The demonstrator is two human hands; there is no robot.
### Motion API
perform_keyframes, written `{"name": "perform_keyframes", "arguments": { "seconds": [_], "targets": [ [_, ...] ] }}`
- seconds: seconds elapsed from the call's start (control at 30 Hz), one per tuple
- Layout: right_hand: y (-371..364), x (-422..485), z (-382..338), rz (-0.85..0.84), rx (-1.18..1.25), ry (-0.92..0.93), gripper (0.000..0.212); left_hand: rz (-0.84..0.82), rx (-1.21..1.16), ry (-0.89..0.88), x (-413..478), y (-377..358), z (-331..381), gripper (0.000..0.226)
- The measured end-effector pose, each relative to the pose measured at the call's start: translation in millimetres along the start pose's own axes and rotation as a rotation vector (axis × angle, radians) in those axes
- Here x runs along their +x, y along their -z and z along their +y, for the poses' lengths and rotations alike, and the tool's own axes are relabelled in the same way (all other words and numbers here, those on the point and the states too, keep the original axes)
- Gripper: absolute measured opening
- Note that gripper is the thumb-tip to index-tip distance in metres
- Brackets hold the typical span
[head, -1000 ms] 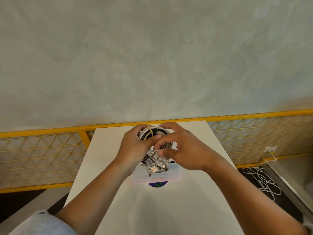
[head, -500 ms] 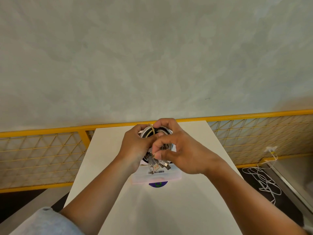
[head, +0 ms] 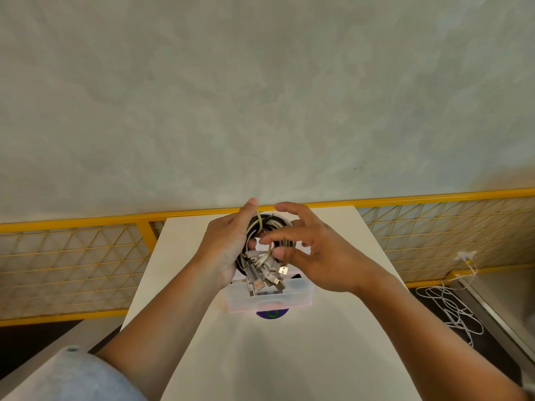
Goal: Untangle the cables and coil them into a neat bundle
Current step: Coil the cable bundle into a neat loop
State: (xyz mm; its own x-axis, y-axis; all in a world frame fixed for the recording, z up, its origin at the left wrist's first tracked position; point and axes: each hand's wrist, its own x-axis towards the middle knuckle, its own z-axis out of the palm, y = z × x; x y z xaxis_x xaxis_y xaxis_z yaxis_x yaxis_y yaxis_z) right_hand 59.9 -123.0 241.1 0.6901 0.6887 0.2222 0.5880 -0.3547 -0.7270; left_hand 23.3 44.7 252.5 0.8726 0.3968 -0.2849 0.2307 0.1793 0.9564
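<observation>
Right hand (head: 324, 256) has loosened since a second ago, fingers now spread at the cable coil (head: 275, 224). Forefinger and thumb flank a pale band (head: 259, 224) — pinch unclear. Left hand (head: 228, 250) grips the coil's left side, above the clear box (head: 298, 293) on the table (head: 289, 357).

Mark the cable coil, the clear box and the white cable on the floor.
cable coil (head: 273, 224), head view, top loops between the hands.
clear box (head: 269, 298), head view, front wall.
white floor cable (head: 451, 310), head view, middle of its loops.
</observation>
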Motion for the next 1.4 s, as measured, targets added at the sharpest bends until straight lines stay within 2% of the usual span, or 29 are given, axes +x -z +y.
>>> {"name": "perform_keyframes", "arguments": {
  "seconds": [0.17, 0.37, 0.57, 0.7, 0.8, 0.93, 1.03, 1.13, 1.3, 1.4],
  "targets": [
    [-0.4, 2.3, -1.1, 0.012, -0.06, -0.011, 0.008, -0.005, -0.016, -0.044, -0.7, -3.8, -3.3, 0.039],
    [-1.9, 1.0, -5.3, 0.058, -0.058, -0.058, 0.018, 0.031, -0.099, -0.122, 1.3, -6.7, -5.4, 0.026],
    [-4.6, 0.6, -2.1, 0.13, 0.013, -0.084, 0.012, -0.056, -0.118, -0.104, 0.7, -0.8, -1.8, 0.027],
    [-13.1, 0.8, 0.6, 0.221, 0.062, -0.073, 0.016, -0.124, -0.166, -0.08, -1.0, 0.1, 0.2, 0.026],
    [-15.4, 0.2, 0.3, 0.227, 0.077, -0.06, 0.02, -0.12, -0.192, -0.073, -1.0, 0.0, -0.7, 0.026],
    [-9.3, 0.1, -1.1, 0.173, 0.147, -0.054, 0.023, -0.157, -0.227, -0.037, -1.6, 0.0, 0.0, 0.028],
    [-2.1, -0.3, 0.5, 0.117, 0.221, -0.035, 0.014, -0.217, -0.207, -0.029, -3.5, 1.4, 1.6, 0.029],
    [3.9, -1.2, 0.8, 0.081, 0.318, -0.007, 0.02, -0.272, -0.218, -0.033, -6.5, 0.2, 3.4, 0.034],
    [12.2, -4.5, 0.0, 0.118, 0.425, 0.005, 0.019, -0.326, -0.204, -0.039, -7.7, -1.1, 4.2, 0.041],
    [16.9, -6.1, 1.0, 0.169, 0.6, -0.005, 0.021, -0.358, -0.179, -0.04, -6.1, 0.6, 3.8, 0.05]
  ]
}}
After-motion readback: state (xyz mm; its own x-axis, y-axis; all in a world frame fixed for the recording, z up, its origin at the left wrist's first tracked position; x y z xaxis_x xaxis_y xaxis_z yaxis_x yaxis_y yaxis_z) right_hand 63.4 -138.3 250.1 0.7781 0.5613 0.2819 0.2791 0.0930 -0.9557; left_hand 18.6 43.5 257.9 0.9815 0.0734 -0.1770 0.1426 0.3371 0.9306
